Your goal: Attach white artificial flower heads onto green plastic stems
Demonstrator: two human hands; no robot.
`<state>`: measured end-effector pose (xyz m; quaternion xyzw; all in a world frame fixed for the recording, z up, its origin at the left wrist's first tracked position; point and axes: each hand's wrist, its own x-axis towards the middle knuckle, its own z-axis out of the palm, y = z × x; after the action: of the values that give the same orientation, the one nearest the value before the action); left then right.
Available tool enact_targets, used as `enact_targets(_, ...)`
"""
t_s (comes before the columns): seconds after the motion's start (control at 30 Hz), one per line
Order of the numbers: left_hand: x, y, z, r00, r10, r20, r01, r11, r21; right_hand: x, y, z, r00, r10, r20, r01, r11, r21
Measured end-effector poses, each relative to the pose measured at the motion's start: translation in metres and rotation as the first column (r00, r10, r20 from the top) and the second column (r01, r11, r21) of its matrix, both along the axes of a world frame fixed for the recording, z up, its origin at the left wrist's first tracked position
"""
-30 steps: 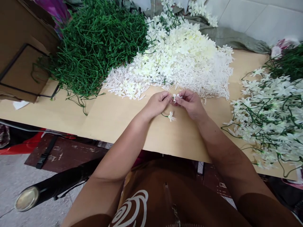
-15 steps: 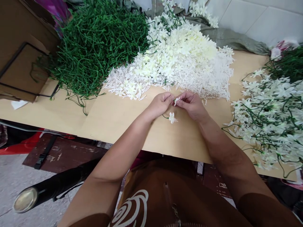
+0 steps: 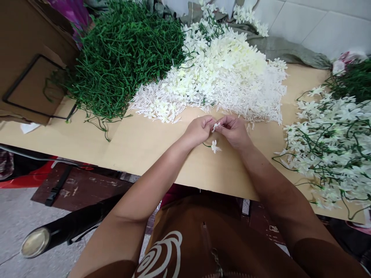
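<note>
My left hand (image 3: 200, 129) is closed on a green artificial flower stem, mostly hidden by the fingers. One branch of that stem curves out below the hand and carries a white flower (image 3: 214, 146). My right hand (image 3: 234, 131) pinches a small white artificial flower (image 3: 215, 126) at the left hand's fingertips. Both hands are close together above the brown board. Just beyond them lies a heap of loose white blossoms and pale stamen pieces (image 3: 226, 73).
A large pile of green plastic stems (image 3: 124, 58) stands at the back left, beside a cardboard box (image 3: 31, 46) and a black wire frame (image 3: 21, 79). White flowers on green stems (image 3: 339, 143) are heaped at the right. The brown board (image 3: 150, 146) ends near my apron (image 3: 197, 239).
The hands have come slightly closer together around the small flower. The dangling flower has shifted a little to the right and down.
</note>
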<state>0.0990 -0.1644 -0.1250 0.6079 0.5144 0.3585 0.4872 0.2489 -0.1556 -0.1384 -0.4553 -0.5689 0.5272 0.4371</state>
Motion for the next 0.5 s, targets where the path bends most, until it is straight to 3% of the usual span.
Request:
enact_targets(0.2,0.001,0.003,-0.007,0.996,0.037,-0.077,-0.032,0.997,0.071,-0.008,0.001,-0.003,0.994,-0.105,0.031,0.106,0.994,-0.025)
enact_targets(0.37,-0.002,0.004,-0.011,0.998,0.058,-0.024,-0.056,0.996,0.076,-0.007,-0.001,0.008,0.997,-0.066,0.036,0.07,0.991,-0.116)
enact_targets(0.43,-0.003,0.005,-0.011,0.997,0.046,0.058,-0.048,0.998,0.028,0.004,-0.007,0.021,0.983,-0.079,0.163,0.083,0.996,-0.019)
enact_targets(0.5,-0.004,0.006,-0.01,0.991,0.088,0.101,-0.089,0.996,0.008,0.022,-0.018,0.042,0.94,-0.164,0.3,0.119,0.98,0.161)
